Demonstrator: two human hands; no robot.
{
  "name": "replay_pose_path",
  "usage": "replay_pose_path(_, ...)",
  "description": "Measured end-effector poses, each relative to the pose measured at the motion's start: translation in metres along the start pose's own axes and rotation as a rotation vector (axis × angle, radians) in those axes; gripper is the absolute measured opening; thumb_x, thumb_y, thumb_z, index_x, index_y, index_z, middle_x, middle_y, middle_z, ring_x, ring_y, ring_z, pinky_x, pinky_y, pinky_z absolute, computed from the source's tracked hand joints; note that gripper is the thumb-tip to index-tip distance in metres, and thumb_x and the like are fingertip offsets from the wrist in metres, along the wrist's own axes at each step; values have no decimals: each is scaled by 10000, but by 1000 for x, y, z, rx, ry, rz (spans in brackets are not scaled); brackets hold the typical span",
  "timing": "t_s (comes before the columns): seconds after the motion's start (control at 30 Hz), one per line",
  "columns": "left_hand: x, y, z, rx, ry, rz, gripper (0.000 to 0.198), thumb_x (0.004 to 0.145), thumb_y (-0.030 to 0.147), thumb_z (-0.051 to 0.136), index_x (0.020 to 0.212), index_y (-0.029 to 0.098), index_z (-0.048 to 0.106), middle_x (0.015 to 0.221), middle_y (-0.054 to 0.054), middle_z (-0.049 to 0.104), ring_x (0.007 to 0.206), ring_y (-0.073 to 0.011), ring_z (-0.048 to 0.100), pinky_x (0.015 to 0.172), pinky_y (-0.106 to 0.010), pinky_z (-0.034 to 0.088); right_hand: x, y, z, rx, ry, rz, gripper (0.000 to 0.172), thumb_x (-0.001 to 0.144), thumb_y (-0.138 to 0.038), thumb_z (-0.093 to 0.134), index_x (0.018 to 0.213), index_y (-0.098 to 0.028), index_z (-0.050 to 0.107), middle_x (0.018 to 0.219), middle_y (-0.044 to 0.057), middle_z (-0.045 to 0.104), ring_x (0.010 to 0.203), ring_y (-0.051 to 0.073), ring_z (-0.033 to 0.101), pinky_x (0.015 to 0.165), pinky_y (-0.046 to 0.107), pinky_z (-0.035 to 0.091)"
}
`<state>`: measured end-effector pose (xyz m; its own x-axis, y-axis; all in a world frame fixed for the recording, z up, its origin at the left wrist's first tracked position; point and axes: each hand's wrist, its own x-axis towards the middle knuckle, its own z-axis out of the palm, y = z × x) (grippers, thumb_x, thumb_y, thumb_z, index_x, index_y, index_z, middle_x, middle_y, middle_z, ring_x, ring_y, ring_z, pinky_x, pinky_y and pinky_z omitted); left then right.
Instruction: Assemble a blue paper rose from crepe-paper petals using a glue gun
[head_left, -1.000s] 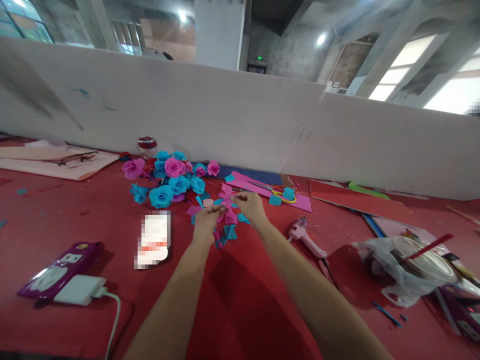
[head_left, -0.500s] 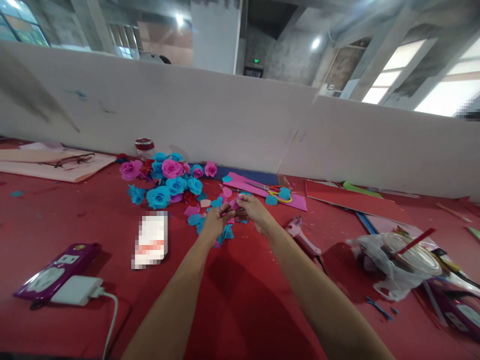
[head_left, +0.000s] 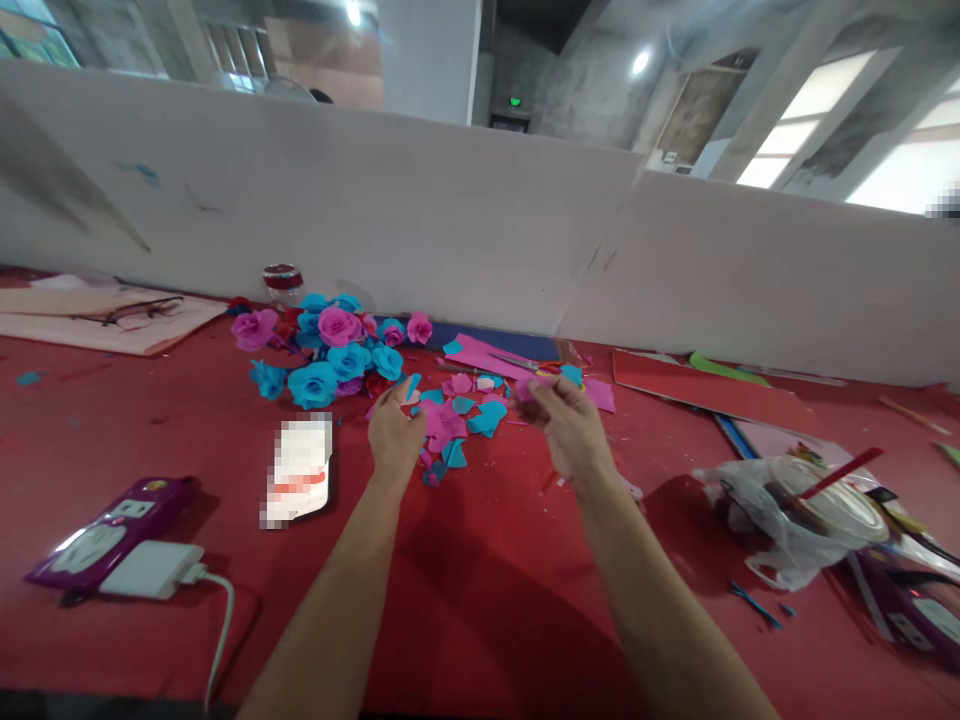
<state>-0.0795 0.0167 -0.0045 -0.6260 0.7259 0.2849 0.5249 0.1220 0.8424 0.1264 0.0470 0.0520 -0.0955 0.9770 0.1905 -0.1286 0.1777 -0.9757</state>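
My right hand (head_left: 574, 425) pinches a small pink paper petal (head_left: 531, 388) between thumb and fingers, above the table. My left hand (head_left: 396, 430) is apart from it on the left, thumb and fingers spread. A slim blue paper piece (head_left: 413, 386) shows at its fingertips; whether they touch it I cannot tell. Between the hands lie several loose pieces, among them a pink paper piece (head_left: 444, 425) and a blue paper piece (head_left: 487, 418). Behind the left hand is a heap of paper roses (head_left: 339, 326) in pink and blue. Scissors (head_left: 517, 361) lie on a pink sheet (head_left: 480, 352), partly hidden by the right hand.
A phone (head_left: 300, 470) and a purple power strip (head_left: 135, 515) with a white charger (head_left: 154, 568) lie on the left. On the right stands a bagged cup (head_left: 825, 510) with a red straw. A white partition (head_left: 450, 220) borders the table's back.
My hands have moved apart, left hand leftwards and right hand rightwards with the pink petal. The pieces between them are now uncovered. The right hand now hides most of the pink glue gun.
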Motion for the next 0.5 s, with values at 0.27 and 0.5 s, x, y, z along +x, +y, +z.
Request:
replay_pose_path(0.27, 6, -4, -13, 303, -159, -60, 370, 740, 296, 618, 1099, 235, 685, 965, -124, 724, 921, -299, 649, 744, -322, 446, -29, 52, 5, -5, -83, 159, 160, 650, -303, 700, 745, -183, 655, 639, -16, 626, 573, 114, 537, 626, 266, 450)
replay_pose_path(0.5, 10, -4, -21, 326, -9, -39, 542, 710, 183, 610, 1251, 202, 584, 1223, -146, 627, 1080, -305, 588, 862, -352, 433, -25, 57, -2, -29, -19, 134, 160, 703, -349, 642, 762, -201, 652, 662, -19, 588, 617, 129, 533, 630, 267, 451)
